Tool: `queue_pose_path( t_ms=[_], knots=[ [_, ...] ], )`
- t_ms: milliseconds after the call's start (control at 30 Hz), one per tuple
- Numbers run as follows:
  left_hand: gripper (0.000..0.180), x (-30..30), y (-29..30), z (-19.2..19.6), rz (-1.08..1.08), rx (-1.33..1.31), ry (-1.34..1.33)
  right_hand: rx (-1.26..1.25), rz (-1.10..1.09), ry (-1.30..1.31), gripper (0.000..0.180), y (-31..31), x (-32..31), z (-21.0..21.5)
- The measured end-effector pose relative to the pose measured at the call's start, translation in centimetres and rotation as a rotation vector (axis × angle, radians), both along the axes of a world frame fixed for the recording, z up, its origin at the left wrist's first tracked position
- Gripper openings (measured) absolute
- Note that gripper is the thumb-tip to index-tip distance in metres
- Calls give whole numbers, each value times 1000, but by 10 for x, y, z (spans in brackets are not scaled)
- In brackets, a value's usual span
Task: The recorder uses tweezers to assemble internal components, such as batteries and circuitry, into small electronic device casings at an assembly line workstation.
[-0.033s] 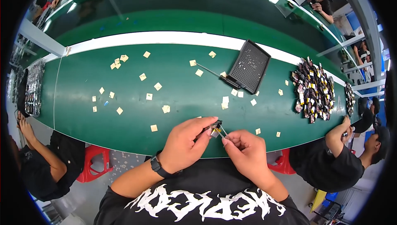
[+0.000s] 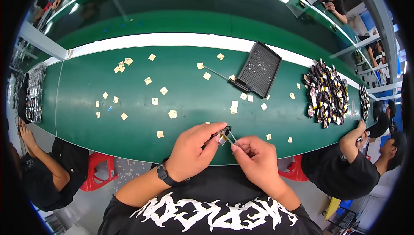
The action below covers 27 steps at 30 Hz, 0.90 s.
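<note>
My left hand (image 2: 195, 151) grips a small black electronic part (image 2: 223, 138) between thumb and fingers, just above the table's near edge. A pale, silvery face and a bit of yellow show on that part; the fingers cover much of it. From the right, my right hand (image 2: 257, 156) pinches a pair of thin metal tweezers (image 2: 233, 137), whose prongs reach up to the part. Whether the tips touch it is too small to tell. Loose small cream paper squares (image 2: 172, 114) lie scattered over the green table (image 2: 86, 138) beyond my hands.
A black perforated tray (image 2: 260, 69) sits tilted at the back, beside a thin-shafted screwdriver (image 2: 217, 73). At right is a heap of small black parts (image 2: 326, 94). Clear-wrapped parts (image 2: 36, 92) lie far left. Co-workers sit on both sides, and a green conveyor (image 2: 172, 10) runs behind.
</note>
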<state>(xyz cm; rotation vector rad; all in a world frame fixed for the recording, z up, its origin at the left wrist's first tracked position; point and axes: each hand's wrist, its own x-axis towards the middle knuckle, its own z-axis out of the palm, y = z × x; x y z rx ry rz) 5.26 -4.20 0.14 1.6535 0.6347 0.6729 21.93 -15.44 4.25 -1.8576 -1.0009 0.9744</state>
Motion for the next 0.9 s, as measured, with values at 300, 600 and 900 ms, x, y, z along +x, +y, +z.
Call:
queue_pose_path(
  t_ms=[300, 600, 900],
  knots=[
    [32, 0, -5, -4, 48, 78, 2, -27, -130, 116, 8, -3, -12, -13],
    [29, -5, -10, -7, 91, 63, -1, -115, -105, 211, 11, -4, -13, 0],
    [25, -8, -7, -3, 71, 130, 67, -91, -237, 484, 21, -2, -16, -12]
  ],
)
